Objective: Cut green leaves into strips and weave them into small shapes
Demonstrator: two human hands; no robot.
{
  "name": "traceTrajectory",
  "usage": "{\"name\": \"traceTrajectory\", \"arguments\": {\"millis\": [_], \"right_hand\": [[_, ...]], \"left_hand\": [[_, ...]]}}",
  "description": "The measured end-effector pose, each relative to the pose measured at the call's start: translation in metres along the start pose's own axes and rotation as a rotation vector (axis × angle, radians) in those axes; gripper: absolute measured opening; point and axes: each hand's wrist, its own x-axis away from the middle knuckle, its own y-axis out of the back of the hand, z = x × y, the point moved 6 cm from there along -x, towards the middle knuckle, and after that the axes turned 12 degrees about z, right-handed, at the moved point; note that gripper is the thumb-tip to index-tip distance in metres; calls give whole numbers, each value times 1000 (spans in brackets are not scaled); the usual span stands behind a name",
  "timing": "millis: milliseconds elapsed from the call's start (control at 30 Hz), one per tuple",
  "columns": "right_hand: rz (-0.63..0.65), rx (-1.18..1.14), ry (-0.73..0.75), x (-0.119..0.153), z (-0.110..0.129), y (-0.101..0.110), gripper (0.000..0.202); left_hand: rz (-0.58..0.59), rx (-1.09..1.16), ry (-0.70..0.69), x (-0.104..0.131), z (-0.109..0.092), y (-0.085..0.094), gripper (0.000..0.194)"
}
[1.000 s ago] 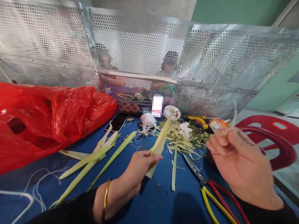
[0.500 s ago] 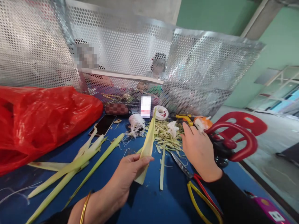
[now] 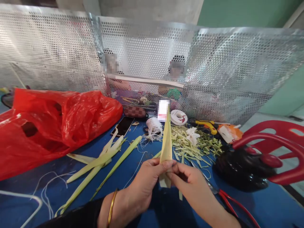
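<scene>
A pale yellow-green leaf strip (image 3: pixel 166 142) stands upright above the blue table (image 3: pixel 147 209), its tip pointing away from me. My left hand (image 3: pixel 147 180) pinches its lower part from the left. My right hand (image 3: pixel 187 180) pinches the same lower part from the right, fingertips touching the left hand's. A gold bangle (image 3: pixel 111 205) circles my left wrist.
Long green leaves (image 3: pixel 99 163) lie left of my hands. A red plastic bag (image 3: pixel 52 123) fills the left side. Leaf trimmings (image 3: pixel 190 144), white thread (image 3: pixel 154 126), a phone (image 3: pixel 123 125), red-handled scissors (image 3: pixel 225 196) and a black object (image 3: pixel 239 169) lie around. Perforated metal screens (image 3: pixel 147 53) stand behind, with people beyond.
My right hand has come back from the right side of the table and taken hold of the leaf strip's base beside my left hand. The strip now stands more upright.
</scene>
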Motion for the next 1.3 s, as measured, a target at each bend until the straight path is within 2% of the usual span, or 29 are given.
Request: {"name": "traceTrajectory", "arguments": {"millis": [100,200,367,667,1033,1300], "right_hand": [[-62,-8,-39,-2,-4,13,29],[-66,-50,-47,-4,-5,20,28],[-92,-154,-47,-6,-11,22,19],[-53,-164,-31,-6,-10,19,19],[-108,59,-21,-2,0,18,21],[-108,80,-17,-2,1,18,23]], "left_hand": [[-9,-112,-24,-1,-2,2,28],[-22,-225,-49,-3,-5,5,23],[-39,-271,-29,-3,-3,8,26],[-30,-275,-10,-1,-6,4,25],[-82,-499,-110,-3,-10,6,22],[-85,-474,-54,-2,-8,5,21]]}}
